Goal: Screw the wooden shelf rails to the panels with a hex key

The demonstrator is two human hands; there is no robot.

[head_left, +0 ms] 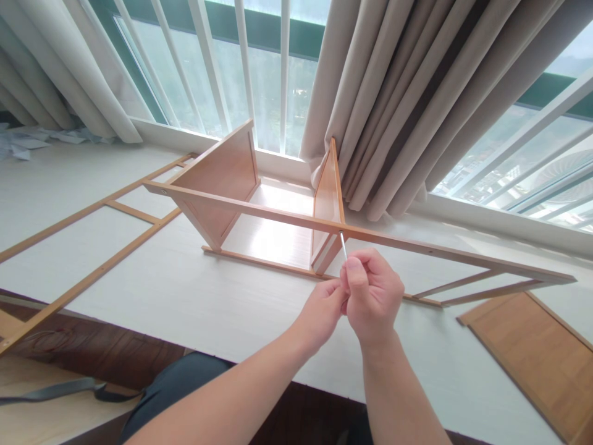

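My right hand (373, 293) is closed around a thin silver hex key (343, 246), whose bent end is hidden in the fingers. The tool's tip meets a hole in the upper rail of a wooden frame (254, 207). My left hand (324, 309) presses against the right one with its fingers pinched together; what is between them is hidden. Two wooden panels, a left panel (220, 179) and a right panel (330, 198), stand between the frame's upper rail and the lower rail (259, 262) on the white surface.
Another wooden frame (104, 266) lies flat on the white surface (185, 309) at the left. A loose wooden panel (537, 358) lies at the lower right. Curtains (393, 93) hang behind, touching the work area near the right panel. A dark strap (60, 389) rests at the lower left.
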